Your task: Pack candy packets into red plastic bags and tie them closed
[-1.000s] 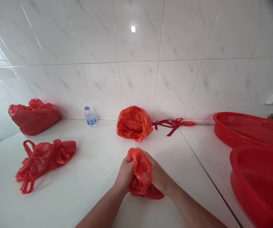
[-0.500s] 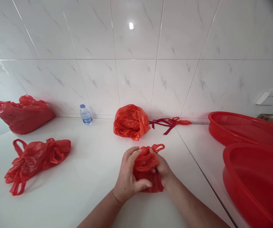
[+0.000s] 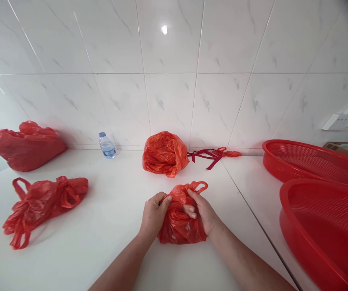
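Note:
A thin red plastic bag point(image 3: 182, 231) is between my hands, low over the white table. My left hand point(image 3: 154, 214) pinches its left edge between thumb and fingers. On the other side my right hand point(image 3: 202, 210) grips the bag, its thumb on top and its fingertips showing through the folds. A looped handle sticks up at the bag's top right. Just beyond stands a crumpled orange-red plastic bag point(image 3: 164, 155) with its mouth facing me. Whatever the held bag contains, if anything, I cannot make out.
At left lie a knotted red bag point(image 3: 45, 202) and a bulky red bag point(image 3: 30, 149). A small water bottle point(image 3: 107, 146) stands by the tiled wall. Dark red ribbon point(image 3: 206, 154) lies behind. Two red plastic baskets point(image 3: 295, 214) fill the right, near a wall socket point(image 3: 339, 122).
My left hand, spread beside the bag before, has closed on its left edge. The bag is now pulled wider and flatter between both hands. The view has shifted slightly.

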A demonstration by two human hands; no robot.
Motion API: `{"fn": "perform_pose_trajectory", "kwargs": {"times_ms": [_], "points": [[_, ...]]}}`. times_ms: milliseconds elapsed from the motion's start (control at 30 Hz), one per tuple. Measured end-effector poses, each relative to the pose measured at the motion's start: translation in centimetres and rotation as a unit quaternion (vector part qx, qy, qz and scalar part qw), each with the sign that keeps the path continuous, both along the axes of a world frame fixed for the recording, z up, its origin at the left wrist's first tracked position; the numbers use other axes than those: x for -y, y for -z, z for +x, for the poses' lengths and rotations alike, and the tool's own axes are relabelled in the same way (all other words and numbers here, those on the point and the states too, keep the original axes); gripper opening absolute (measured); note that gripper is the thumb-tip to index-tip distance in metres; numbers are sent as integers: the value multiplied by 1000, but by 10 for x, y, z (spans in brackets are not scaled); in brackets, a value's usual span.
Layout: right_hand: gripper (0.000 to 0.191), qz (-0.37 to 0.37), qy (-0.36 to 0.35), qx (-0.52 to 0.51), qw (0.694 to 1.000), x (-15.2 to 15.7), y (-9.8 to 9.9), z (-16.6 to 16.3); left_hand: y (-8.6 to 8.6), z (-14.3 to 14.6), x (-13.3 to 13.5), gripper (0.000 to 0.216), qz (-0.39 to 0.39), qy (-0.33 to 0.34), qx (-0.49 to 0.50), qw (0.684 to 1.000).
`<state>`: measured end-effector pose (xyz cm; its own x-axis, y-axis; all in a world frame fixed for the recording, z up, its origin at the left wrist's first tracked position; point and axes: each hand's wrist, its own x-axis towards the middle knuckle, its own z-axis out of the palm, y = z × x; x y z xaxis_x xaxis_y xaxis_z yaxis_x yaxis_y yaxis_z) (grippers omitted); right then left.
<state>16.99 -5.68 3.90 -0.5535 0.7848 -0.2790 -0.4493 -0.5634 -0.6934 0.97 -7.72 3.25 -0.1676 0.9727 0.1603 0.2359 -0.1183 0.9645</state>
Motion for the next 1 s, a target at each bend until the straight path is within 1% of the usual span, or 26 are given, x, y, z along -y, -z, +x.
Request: {"fn": "perform_pose_trajectory", "kwargs": {"times_ms": [67, 133, 200, 267, 300, 367, 433, 533, 567, 700, 767, 867, 933, 1000], "points": [[49, 20, -25, -29, 999, 0, 2, 1, 2, 0, -2, 33, -21, -9, 10, 1000], [53, 63, -34, -60, 996, 0, 3, 2, 4, -1, -5, 35, -35, -13, 28, 999], [64, 95, -32, -76, 992, 0, 2, 3, 7, -2, -7, 35, -47, -15, 52, 997], [73, 98, -35, -72, 992, -1, 1, 4, 9, -4, -9, 34, -61, -13, 76, 995], [75, 92, -38, -67, 993, -1, 1, 5, 10, -5, -10, 34, -68, -11, 88, 994], [70, 82, -40, -62, 994, -2, 2, 5, 11, -5, -10, 32, -74, -5, 104, 992], [55, 85, -39, -59, 994, -3, 5, 5, 11, -5, -10, 30, -67, -8, 109, 992], [27, 136, -24, -31, 990, -3, 8, 5, 8, -4, -8, 26, -51, 2, 128, 990], [23, 159, -17, -20, 987, -3, 8, 5, 7, -4, -7, 25, -52, 18, 145, 988], [33, 226, 9, 21, 974, -1, 1, 5, 5, -2, -4, 28, -81, 112, 250, 958], [36, 266, 50, 73, 960, -1, -3, 5, 6, -1, -3, 29, -86, 141, 287, 944], [36, 320, 114, 187, 922, -1, -5, 5, 7, 1, -1, 29, -80, 167, 306, 934], [27, 341, 148, 257, 892, -2, -1, 4, 6, 3, 1, 28, -72, 183, 301, 933], [12, 343, 173, 311, 869, -4, 6, 4, 5, 4, 3, 27, -64, 196, 284, 936]]}}
